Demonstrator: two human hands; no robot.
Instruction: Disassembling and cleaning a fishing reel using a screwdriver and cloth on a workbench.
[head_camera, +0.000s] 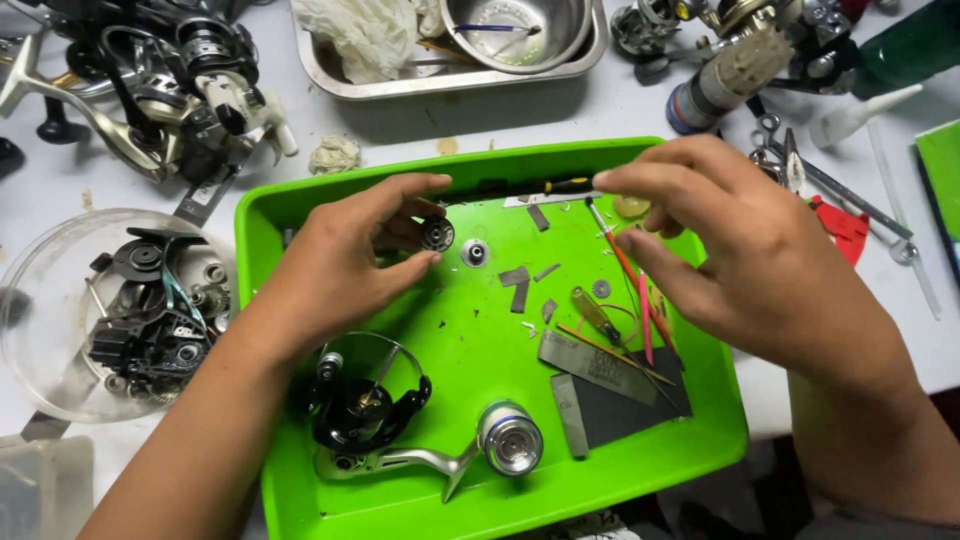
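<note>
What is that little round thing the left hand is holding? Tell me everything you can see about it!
The little round part is a small dark disc, like a tiny gear or bearing, and looks like metal, with a paler shiny middle. The left hand pinches it between fingertips and thumb, lifted just above the green tray, its flat face turned toward the camera. A similar silvery round piece lies on the tray just beside it, not touching. Finer details are too small to tell.

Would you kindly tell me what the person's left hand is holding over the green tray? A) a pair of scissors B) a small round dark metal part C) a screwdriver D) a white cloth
B: the left hand pinches a small round dark part between thumb and fingers above the green tray.
</note>
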